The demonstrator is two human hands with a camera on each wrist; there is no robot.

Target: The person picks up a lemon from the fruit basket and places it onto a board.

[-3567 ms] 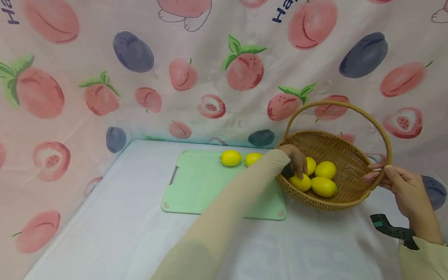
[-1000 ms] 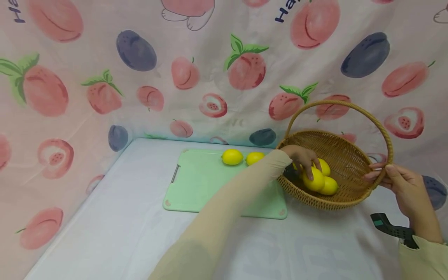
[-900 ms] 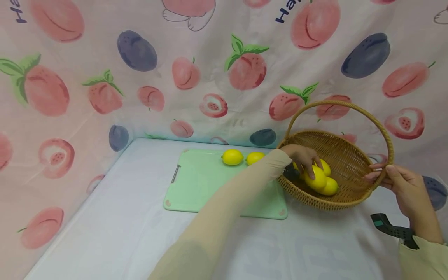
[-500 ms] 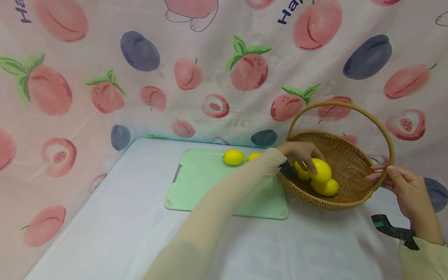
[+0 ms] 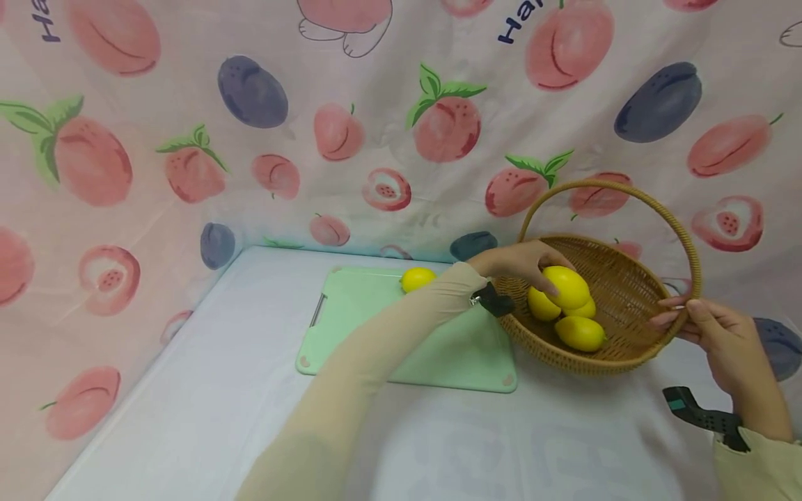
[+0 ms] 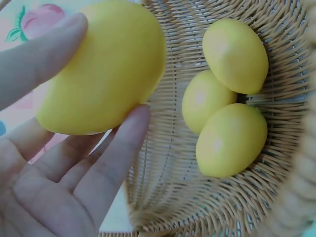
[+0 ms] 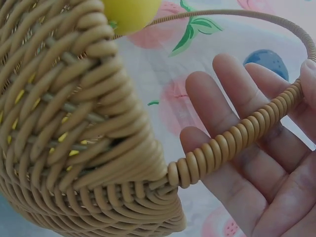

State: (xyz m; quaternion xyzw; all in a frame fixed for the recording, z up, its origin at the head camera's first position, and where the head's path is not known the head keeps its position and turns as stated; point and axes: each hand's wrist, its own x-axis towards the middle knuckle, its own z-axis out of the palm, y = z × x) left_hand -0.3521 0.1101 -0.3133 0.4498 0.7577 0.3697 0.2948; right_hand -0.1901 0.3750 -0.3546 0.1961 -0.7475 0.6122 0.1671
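Note:
My left hand (image 5: pixel 519 261) grips a yellow lemon (image 5: pixel 567 287) above the other fruit in the tilted wicker basket (image 5: pixel 620 306). In the left wrist view, the thumb lies on one side of this lemon (image 6: pixel 108 64) and the fingertips (image 6: pixel 133 123) on the other. Three more lemons (image 6: pixel 232 140) lie together against the weave, apart from the held one. My right hand (image 5: pixel 720 334) holds the arched basket handle (image 5: pixel 679 229) low on its right side. In the right wrist view, the fingers (image 7: pixel 237 94) pass behind the wrapped handle (image 7: pixel 232 143), with the thumb at the frame edge.
A pale green cutting board (image 5: pixel 370 334) lies left of the basket on the white tabletop (image 5: pixel 207 396). One lemon (image 5: pixel 418 280) sits near its back edge, and my left sleeve (image 5: pixel 376 348) crosses over the board. A fruit-print curtain (image 5: pixel 376 104) hangs directly behind.
My left hand, earlier low among the lemons, has taken one and raised it up and slightly left. The right hand stays on the handle. My sleeve now covers the board's second lemon.

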